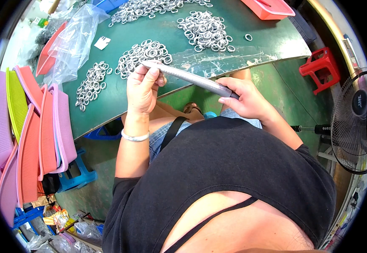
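A grey metal ring mandrel (192,78), tapered and marked along its length, slants across in front of me at the table's near edge. My right hand (244,96) grips its thick dark end. At the thin end my left hand (143,84) is closed, thumb and curled fingers round the tip. Whether a ring sits between those fingers I cannot make out. Just beyond my left hand lies a pile of silver rings (147,50). A smaller ring pile (93,84) spreads to its left, and a larger ring heap (204,31) lies farther off to the right.
The green table (107,109) has a scuffed near edge. A single ring (248,37) lies apart near a red tray (267,8). Clear plastic bags (72,42) and stacked baskets (42,130) crowd the left. A red stool (321,69) and a fan (352,122) stand right.
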Available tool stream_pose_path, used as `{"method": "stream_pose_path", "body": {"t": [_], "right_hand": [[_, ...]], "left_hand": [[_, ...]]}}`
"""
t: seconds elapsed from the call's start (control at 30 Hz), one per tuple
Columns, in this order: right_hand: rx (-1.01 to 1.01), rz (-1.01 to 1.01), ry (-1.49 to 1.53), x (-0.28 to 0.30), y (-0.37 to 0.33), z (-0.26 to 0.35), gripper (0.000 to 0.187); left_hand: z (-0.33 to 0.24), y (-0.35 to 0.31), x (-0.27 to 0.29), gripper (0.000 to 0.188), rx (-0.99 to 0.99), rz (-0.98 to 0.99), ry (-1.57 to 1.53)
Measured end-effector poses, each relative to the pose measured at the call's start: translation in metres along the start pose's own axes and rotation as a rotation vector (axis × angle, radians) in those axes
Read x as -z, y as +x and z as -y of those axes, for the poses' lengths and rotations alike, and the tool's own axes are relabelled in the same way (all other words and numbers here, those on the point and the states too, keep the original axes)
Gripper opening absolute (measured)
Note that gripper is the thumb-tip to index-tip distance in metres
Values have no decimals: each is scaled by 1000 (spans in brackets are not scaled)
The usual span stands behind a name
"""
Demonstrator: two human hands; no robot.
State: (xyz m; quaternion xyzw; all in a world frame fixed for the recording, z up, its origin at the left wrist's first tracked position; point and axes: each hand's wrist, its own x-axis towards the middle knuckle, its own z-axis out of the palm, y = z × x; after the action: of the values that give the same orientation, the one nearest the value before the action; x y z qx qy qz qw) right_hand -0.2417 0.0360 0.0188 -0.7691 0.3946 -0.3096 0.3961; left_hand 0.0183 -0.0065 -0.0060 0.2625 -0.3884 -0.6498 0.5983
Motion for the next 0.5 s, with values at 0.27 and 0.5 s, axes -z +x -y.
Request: {"method": "stream_pose_path", "body": {"t": [0.27,0.5], "right_hand": [[122,-105,-153,-5,2,-4,37],[132,-127,-242,-4,0,-6,36]], "left_hand": [[11,-5,-8,18,-1,-63,133],[17,-10,-22,23,62,-75,233]]}}
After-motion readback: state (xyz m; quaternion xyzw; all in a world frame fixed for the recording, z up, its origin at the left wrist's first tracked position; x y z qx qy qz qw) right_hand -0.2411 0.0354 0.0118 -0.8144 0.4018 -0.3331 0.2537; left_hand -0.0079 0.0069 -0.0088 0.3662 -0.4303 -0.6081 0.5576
